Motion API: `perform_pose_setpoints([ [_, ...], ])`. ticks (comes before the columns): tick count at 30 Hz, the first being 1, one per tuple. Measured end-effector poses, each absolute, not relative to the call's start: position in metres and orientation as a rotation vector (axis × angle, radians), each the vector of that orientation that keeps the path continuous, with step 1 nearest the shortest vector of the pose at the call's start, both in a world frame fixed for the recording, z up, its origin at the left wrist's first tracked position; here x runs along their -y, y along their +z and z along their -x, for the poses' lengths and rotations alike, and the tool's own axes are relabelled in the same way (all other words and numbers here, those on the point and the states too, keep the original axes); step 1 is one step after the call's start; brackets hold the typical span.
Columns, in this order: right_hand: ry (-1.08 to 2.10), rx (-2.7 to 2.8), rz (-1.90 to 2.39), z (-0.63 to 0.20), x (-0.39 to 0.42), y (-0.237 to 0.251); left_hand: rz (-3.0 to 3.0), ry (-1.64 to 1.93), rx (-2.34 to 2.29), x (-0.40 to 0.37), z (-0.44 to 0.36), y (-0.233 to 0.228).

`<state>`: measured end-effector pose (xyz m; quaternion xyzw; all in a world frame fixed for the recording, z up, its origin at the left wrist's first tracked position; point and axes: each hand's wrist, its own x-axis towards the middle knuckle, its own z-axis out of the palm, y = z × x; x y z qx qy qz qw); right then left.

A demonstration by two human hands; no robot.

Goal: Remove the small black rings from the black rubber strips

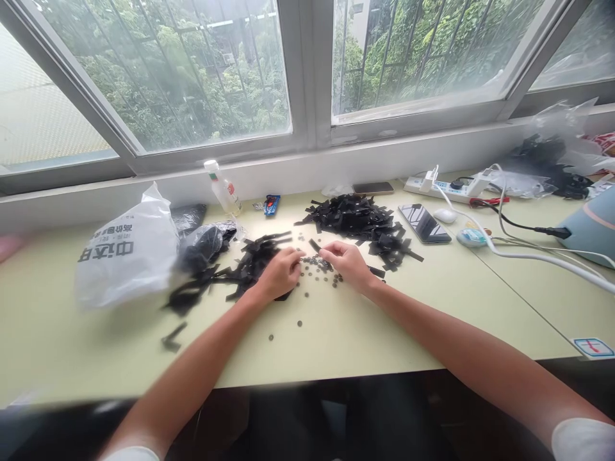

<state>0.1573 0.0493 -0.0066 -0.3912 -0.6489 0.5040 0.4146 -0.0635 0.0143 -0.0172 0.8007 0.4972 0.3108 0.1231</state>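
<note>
A short black strip juts from the pinched fingertips of my right hand. My left hand is closed with its fingertips together, just to the left of it; what it holds, if anything, is hidden. Between and below the hands lie many small dark round discs, like buttons or snaps. A heap of black strips reaches under and beyond my left hand. Beyond my right hand rises a larger pile of black strips.
A white plastic bag and a clear bottle stand at the left. Right of the larger pile are a phone, a white mouse and a power strip with cables. A window runs behind the table.
</note>
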Motion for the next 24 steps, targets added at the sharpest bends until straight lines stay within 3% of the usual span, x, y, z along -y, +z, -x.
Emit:
perform_pose_setpoints([
  [24, 1.189, 1.729, 1.020, -0.1546, -0.0458, -0.0037, -2.415, 0.837, -1.601, -0.0125, 0.0575, -0.0212],
])
